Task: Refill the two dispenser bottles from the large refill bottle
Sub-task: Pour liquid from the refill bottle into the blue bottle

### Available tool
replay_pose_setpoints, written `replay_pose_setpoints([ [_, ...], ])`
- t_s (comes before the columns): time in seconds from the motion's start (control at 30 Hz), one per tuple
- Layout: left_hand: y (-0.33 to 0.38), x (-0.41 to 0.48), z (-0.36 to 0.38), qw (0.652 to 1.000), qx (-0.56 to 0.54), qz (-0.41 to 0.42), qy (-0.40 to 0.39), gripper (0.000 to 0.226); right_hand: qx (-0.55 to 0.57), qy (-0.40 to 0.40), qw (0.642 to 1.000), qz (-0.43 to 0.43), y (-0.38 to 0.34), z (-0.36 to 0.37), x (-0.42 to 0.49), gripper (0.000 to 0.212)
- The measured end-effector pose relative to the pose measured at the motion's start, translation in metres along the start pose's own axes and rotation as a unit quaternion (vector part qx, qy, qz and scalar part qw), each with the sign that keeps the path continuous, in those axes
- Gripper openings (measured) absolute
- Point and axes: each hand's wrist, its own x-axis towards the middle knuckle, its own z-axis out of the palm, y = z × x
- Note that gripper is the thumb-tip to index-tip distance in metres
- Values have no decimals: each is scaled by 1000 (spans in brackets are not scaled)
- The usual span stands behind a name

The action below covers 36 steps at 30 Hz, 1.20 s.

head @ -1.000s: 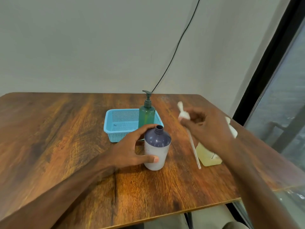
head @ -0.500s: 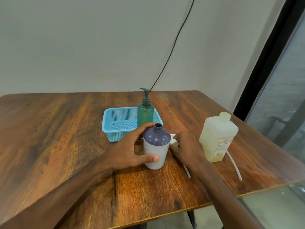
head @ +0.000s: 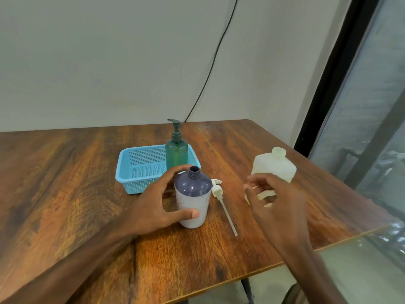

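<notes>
Right hand (head: 278, 207) released the pump (head: 218, 190), loosely spread; left hand (head: 153, 207) grips dispenser bottle (head: 192, 194).

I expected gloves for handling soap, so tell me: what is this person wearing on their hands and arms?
Nothing that shows. The left hand and right hand are bare, with no gloves, rings or watch. Both forearms are uncovered as far as the picture reaches; no sleeve appears.
</notes>
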Motion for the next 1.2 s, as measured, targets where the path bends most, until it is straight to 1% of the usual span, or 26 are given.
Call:
replay_pose_setpoints([
  [0.1,1,0,2,1000,1,-7,2,89,26,66,997,-9,10,-16,-1,23],
  [0.17,-1,1,4,1000,-3,-11,3,89,41,119,992,-4,17,-22,-1,30],
  [0.23,-2,1,5,1000,-3,-14,8,88,50,162,985,12,24,-23,0,47],
  [0.3,-2,1,7,1000,-7,-17,12,87,52,175,983,35,32,-18,2,67],
  [0.37,-3,1,9,1000,-8,-19,14,85,47,154,984,70,38,-9,4,83],
  [0.47,-5,1,11,1000,-13,-22,12,87,47,99,988,112,48,8,6,94],
  [0.53,-7,1,11,1000,-10,-23,11,88,46,85,988,122,55,17,8,93],
  [0.63,-8,1,11,1000,-6,-22,11,90,44,89,988,119,61,21,11,84],
  [0.73,-9,1,11,1000,2,-22,12,91,41,65,993,89,59,16,12,80],
  [0.97,-5,-1,16,1000,4,-21,22,87,75,-9,997,4,47,-3,6,81],
  [1.1,-2,-3,15,999,3,-4,35,91,41,-41,998,-23,41,-9,6,87],
  [1.2,1,-4,14,999,8,3,45,93,33,-59,996,-54,35,-16,5,87],
])
